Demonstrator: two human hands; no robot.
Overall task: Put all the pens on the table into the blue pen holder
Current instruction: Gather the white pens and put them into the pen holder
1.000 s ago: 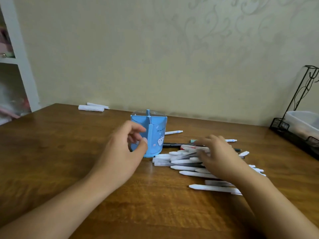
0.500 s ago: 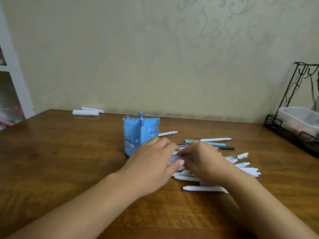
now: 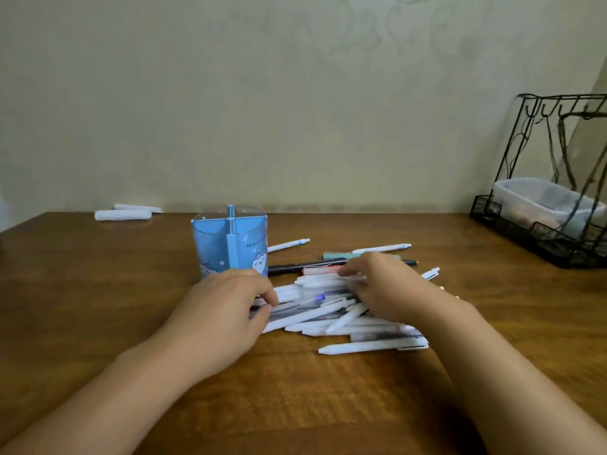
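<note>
A single head-worn camera looked forward and down across the bench (image 3: 98, 307) toward the wall (image 3: 230, 93), close above both forearms reaching in from below.

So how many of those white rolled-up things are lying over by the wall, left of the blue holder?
2: one thicker white roll in front, one thinner white roll just behind it, toward the wall. Nothing seems hidden there.
</note>
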